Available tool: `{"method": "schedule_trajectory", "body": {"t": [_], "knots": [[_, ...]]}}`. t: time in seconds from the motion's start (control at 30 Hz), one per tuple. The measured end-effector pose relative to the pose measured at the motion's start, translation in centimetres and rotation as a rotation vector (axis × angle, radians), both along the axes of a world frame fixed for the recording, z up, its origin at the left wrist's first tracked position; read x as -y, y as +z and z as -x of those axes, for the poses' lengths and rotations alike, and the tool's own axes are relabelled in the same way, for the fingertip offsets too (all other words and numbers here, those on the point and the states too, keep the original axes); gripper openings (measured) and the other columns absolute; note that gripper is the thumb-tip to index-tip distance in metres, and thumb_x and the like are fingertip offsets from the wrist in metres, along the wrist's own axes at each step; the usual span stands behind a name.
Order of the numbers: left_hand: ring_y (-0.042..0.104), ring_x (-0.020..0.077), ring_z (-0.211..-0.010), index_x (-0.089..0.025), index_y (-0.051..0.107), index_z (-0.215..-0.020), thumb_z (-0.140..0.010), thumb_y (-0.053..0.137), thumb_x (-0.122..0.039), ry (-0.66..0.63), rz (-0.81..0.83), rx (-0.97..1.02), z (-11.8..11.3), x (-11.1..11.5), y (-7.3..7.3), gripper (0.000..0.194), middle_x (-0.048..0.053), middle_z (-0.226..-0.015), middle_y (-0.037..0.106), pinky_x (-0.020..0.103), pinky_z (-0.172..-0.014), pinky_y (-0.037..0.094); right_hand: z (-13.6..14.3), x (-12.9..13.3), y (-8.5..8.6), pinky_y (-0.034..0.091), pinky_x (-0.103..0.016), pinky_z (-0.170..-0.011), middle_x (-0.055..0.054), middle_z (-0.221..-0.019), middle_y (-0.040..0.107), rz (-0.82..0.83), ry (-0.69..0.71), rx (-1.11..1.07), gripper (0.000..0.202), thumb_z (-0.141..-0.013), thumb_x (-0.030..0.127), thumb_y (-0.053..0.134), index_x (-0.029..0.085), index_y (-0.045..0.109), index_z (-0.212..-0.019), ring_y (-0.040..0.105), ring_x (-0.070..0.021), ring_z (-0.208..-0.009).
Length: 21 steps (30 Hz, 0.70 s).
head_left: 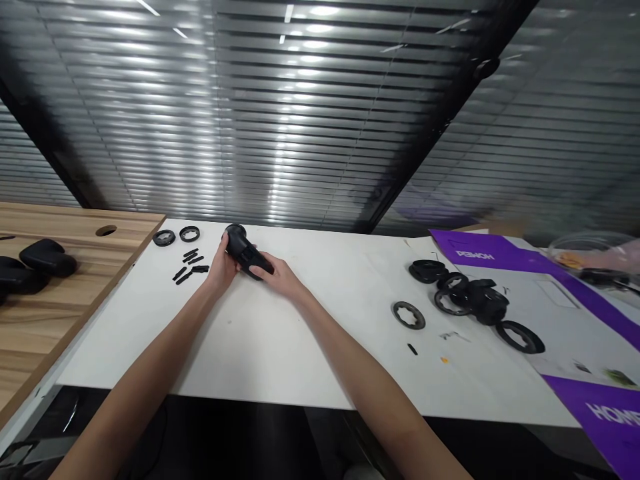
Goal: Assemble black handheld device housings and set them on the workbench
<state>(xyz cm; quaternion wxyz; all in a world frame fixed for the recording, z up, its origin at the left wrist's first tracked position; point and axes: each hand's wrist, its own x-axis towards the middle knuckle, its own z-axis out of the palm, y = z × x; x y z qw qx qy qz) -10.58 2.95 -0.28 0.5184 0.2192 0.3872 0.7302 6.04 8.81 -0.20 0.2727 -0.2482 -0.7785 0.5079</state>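
Note:
Both hands hold a black handheld device [245,250] above the far side of the white table. It has a rounded head at the upper left and a straight handle slanting down to the right. Around the head end my left hand [223,263] is closed, thumb along its side. My right hand [277,272] grips the lower end of the handle. Left of my left hand lie several short black strips [193,260]. Behind them are two black rings with notched inner edges, one ring [164,238] left of the other ring [189,234].
On the white table [320,347], a notched ring [409,315], a small black strip [412,349] and a pile of black parts [487,301] lie right. A purple-and-white box [465,248] is beyond. Black devices [47,258] rest on the wooden table [100,267]. Blinds [280,120] stand behind.

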Motion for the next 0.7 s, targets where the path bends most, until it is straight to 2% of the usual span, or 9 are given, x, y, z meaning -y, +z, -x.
{"method": "schedule_trajectory", "body": {"t": [0.07,0.2,0.37,0.47,0.7], "knots": [[0.052,0.0113,-0.049,-0.015,0.068,-0.116,-0.091,0.062,-0.073,-0.013,-0.019,-0.005,0.4,0.0,-0.1,0.064,0.011,-0.088,0.075,0.022,-0.040,0.032,0.1,0.1,-0.1,0.049,-0.034,-0.085,-0.005,-0.108,0.075,-0.008,0.010,-0.015,0.050,-0.091,0.060,0.068,0.020,0.071,-0.121,0.066,-0.0230,-0.096],[0.042,0.0084,-0.042,-0.014,0.070,-0.109,-0.094,0.056,-0.073,-0.005,-0.010,0.013,0.4,0.1,-0.1,0.063,0.012,-0.089,0.077,0.024,-0.039,0.031,0.2,0.1,-0.2,0.050,-0.033,-0.072,-0.004,-0.096,0.074,0.097,0.007,-0.037,0.053,-0.088,0.063,0.070,0.020,0.073,-0.119,0.064,-0.0173,-0.072],[0.050,0.0109,-0.051,-0.015,0.070,-0.115,-0.092,0.062,-0.070,0.064,-0.079,0.040,0.2,0.2,-0.1,0.060,0.012,-0.098,0.077,0.024,-0.045,0.040,0.5,-0.4,-0.4,0.046,-0.031,-0.058,0.004,-0.062,0.063,0.186,-0.028,-0.100,0.064,-0.084,0.062,0.075,0.022,0.068,-0.133,0.061,-0.0161,-0.052],[0.055,0.0122,-0.057,-0.015,0.069,-0.115,-0.093,0.062,-0.068,0.107,-0.095,0.059,0.2,0.1,0.0,0.058,0.013,-0.099,0.077,0.022,-0.046,0.039,0.6,-0.7,-0.4,0.047,-0.030,-0.057,0.003,-0.065,0.065,0.197,-0.088,-0.163,0.063,-0.079,0.063,0.079,0.022,0.071,-0.126,0.064,-0.0166,-0.054],[0.052,0.0117,-0.054,-0.016,0.068,-0.105,-0.095,0.060,-0.066,0.149,-0.054,0.109,0.2,-0.2,0.2,0.051,0.010,-0.089,0.072,0.023,-0.048,0.041,0.4,-1.2,0.0,0.052,-0.033,-0.067,0.003,-0.068,0.066,0.229,-0.128,-0.286,0.058,-0.069,0.061,0.087,0.022,0.075,-0.110,0.067,-0.0173,-0.062]]}}
